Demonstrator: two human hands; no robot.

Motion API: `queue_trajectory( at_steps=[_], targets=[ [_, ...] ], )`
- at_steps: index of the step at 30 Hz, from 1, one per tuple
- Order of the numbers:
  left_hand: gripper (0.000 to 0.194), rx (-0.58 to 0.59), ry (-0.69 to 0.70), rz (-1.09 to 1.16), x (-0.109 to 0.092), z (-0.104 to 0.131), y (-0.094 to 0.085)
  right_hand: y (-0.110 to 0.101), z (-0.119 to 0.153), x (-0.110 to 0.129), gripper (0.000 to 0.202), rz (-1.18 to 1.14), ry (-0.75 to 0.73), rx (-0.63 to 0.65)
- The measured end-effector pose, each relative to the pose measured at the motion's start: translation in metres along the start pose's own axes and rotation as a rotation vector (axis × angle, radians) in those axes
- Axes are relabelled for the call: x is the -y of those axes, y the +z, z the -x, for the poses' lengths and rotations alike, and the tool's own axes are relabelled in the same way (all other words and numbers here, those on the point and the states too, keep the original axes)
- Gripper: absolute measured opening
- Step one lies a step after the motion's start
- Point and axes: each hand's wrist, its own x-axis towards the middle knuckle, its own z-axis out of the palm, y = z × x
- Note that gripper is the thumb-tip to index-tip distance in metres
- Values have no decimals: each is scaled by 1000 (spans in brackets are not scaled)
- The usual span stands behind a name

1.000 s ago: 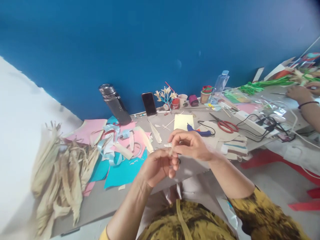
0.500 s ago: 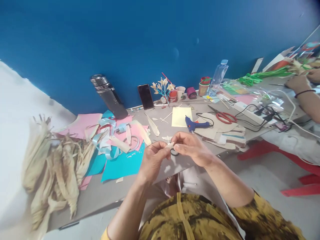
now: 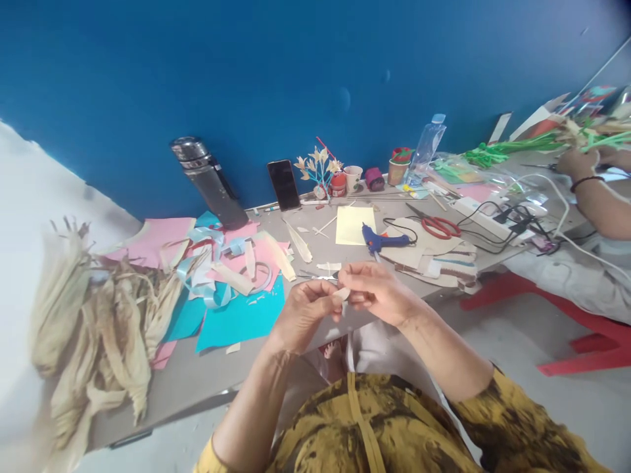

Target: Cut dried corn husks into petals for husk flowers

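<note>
Dried husks (image 3: 111, 322) bunch at the desk's (image 3: 185, 381) left end, probably for easy reach. Left hand (image 3: 303, 315) is nearly closed, pinching a small pale piece (image 3: 342, 295), which seems too thin for anything but fingertips. Right hand (image 3: 379, 289) curls in beside it, can't tell if it's gripping. Glue gun (image 3: 394, 240) just beyond. Grey desktop, cluttered, against a blue wall (image 3: 246, 79).

One camera on your head. Looks forward, down. Your left hand (image 3: 306, 313), right hand (image 3: 378, 292) close; table (image 3: 192, 378) below; blue wall (image 3: 276, 79) far.
</note>
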Motion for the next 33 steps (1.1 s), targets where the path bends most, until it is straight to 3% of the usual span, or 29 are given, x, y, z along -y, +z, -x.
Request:
queue_trajectory(
  at_steps=[3,8,12,14,17,20,26,30,33],
  targets=[
    [18,-32,-7,-22,-1,-1,-1,1,2,5,43,40,-58,-28],
    [13,-53,7,-84,-2,3,-4,8,0,8,35,209,-64,-54],
    [17,-28,-28,-24,-2,6,-5,6,-2,2,38,45,27,24],
    [18,-37,-40,-13,-1,6,-6,4,0,0,46,16,-7,29],
    [16,-58,-23,-52,0,6,-7,6,3,2,44,157,-81,0],
    [13,-45,-11,-71,0,6,-6,9,4,5,35,266,-64,-26],
    [19,24,-59,23,-4,6,1,2,2,3,36,30,71,66],
    [20,4,-65,41,-2,3,1,-2,6,3,44,-18,-26,19],
    [18,-6,-54,30,1,1,2,-2,6,3,36,102,-58,0]
  ],
)
